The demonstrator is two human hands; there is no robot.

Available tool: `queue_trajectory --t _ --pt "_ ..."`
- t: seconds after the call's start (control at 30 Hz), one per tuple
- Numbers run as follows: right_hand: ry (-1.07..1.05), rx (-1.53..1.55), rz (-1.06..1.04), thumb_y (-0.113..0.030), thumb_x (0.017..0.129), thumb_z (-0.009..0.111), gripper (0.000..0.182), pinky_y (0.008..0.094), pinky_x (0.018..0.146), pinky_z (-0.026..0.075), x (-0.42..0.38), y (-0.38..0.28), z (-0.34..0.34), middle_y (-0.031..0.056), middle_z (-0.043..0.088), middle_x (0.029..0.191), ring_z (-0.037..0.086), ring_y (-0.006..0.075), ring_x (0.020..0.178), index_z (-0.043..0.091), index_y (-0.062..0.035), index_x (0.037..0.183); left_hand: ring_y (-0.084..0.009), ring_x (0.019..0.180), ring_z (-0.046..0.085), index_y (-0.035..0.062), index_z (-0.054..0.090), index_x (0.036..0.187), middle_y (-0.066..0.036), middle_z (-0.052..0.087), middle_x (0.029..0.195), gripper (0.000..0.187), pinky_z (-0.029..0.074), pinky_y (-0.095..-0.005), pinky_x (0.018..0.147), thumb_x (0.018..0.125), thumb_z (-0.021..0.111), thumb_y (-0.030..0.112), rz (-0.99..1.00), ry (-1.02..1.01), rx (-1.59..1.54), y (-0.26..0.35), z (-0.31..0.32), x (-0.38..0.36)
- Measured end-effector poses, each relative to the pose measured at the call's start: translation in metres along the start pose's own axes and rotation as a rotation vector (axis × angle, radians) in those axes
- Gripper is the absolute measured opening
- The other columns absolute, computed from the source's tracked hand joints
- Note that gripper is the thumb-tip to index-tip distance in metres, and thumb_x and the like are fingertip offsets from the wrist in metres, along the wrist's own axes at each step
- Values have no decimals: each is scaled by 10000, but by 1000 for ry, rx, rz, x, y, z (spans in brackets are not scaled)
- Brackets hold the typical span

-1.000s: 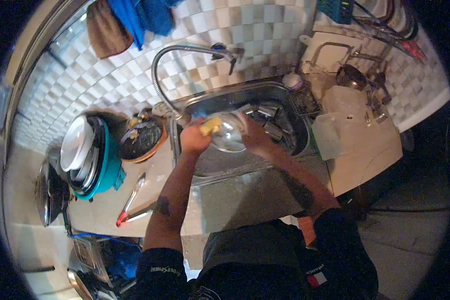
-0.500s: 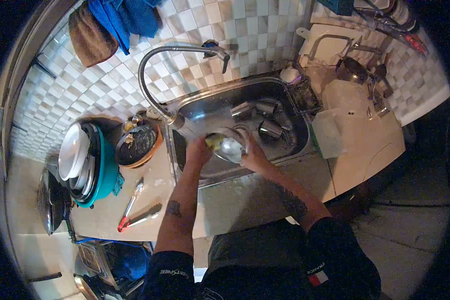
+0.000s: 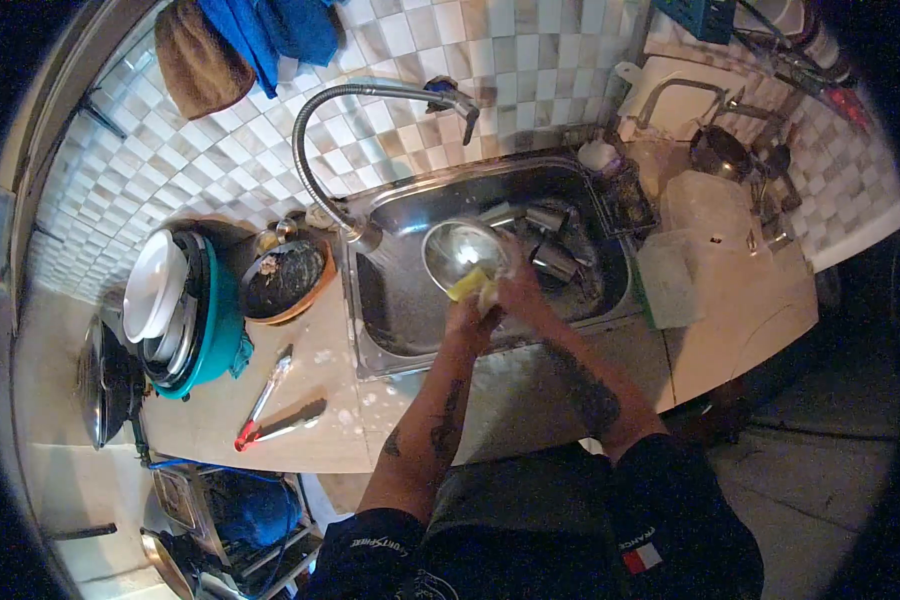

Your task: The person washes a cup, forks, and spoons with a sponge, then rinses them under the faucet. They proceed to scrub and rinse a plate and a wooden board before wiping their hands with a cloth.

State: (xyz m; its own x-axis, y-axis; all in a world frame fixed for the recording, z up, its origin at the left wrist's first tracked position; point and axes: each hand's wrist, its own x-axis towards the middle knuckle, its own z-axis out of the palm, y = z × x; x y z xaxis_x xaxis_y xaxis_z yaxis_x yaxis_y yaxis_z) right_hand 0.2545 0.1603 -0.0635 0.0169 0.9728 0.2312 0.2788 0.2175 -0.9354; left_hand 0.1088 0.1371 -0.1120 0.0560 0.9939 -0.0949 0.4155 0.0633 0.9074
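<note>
L hand (image 3: 467, 318) sponge (image 3: 468, 285), R hand (image 3: 515, 292) prob. steel bowl (image 3: 458, 250)

The wall (image 3: 270, 150) behind the counter is tiled in small checkered squares of white, grey and tan. A brown towel (image 3: 195, 55) and a blue cloth (image 3: 270, 30) hang high on it. A steel sink (image 3: 530, 190) is set into a pale counter (image 3: 310, 400), with a curved hose faucet (image 3: 370, 95) arching over it. A window frame (image 3: 60, 120) runs along the left edge. A white cutting board (image 3: 670, 95) leans at the far right. The floor (image 3: 810, 480) is dim grey. The light is low and warm.
</note>
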Motion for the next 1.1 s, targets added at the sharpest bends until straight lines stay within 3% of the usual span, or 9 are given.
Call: queue_trajectory --t 0.1,0.33,0.47,0.57,0.7,0.73,0.8,0.97,1.1 --pt "-77 -348 -200 -227 760 670 838 444 1132 197 3 -20 -38 253 293 1469 263 381 1377 232 -23 1444 -316 925 629 -4 420 1265 -183 583 1103 501 578 -427 745 807 598 92 -393 -89 -959 -4 -11 3" --pt "-800 -1163 -1011 -517 760 666 687 557 1112 200 23 -58 -74 127 475 1355 383 357 1296 525 -58 1251 -291 873 642 7 467 1208 -160 602 1037 481 598 -454 666 774 580 180 -378 -572 -423 89 -102 15" --pt "-647 -650 -407 -374 788 676 473 530 1045 336 8 -53 -57 118 606 1161 530 308 1157 609 -35 1111 -276 884 652 9 411 1346 -169 613 1074 664 567 -415 780 802 629 321 -115 -364 -840 79 -121 13" --pt "-361 147 232 -278 815 650 403 474 959 426 6 -57 -40 144 597 1127 553 293 1099 584 -10 1108 -275 1017 614 14 389 1368 -173 581 1158 630 540 -399 837 887 548 389 386 138 -259 72 -74 -18" --pt "-186 -810 -828 -191 915 533 323 304 932 425 -3 14 -18 103 573 1149 564 189 1045 549 0 1174 -252 1007 610 12 438 1317 -151 597 1125 516 529 -367 836 926 512 339 556 308 210 93 -14 -34" --pt "-263 -368 -458 -190 923 520 326 301 929 424 -8 -2 -18 85 569 1147 553 171 1050 533 -8 1193 -247 1005 609 11 451 1305 -145 601 1117 489 527 -359 836 935 503 327 559 270 183 88 -22 -21" --pt "-363 491 317 -190 939 495 335 297 923 423 -24 -69 -22 49 561 1144 532 137 1060 499 -25 1230 -236 1000 608 10 475 1279 -134 610 1100 437 521 -343 835 954 485 302 456 76 -86 74 -55 9" --pt "-392 539 131 -169 922 513 272 296 822 428 -32 -105 -14 54 550 1043 513 122 918 477 -45 1162 -214 996 606 46 500 1259 -114 611 1100 387 536 -344 801 992 393 306 -23 10 -1037 72 -76 8" --pt "-421 -163 -308 -191 888 553 258 437 729 491 -34 -91 26 214 624 892 636 353 821 471 -15 1059 -277 1001 603 77 456 1304 -135 568 1174 557 528 -399 826 916 454 476 -395 -168 -2397 -21 -5 -28"
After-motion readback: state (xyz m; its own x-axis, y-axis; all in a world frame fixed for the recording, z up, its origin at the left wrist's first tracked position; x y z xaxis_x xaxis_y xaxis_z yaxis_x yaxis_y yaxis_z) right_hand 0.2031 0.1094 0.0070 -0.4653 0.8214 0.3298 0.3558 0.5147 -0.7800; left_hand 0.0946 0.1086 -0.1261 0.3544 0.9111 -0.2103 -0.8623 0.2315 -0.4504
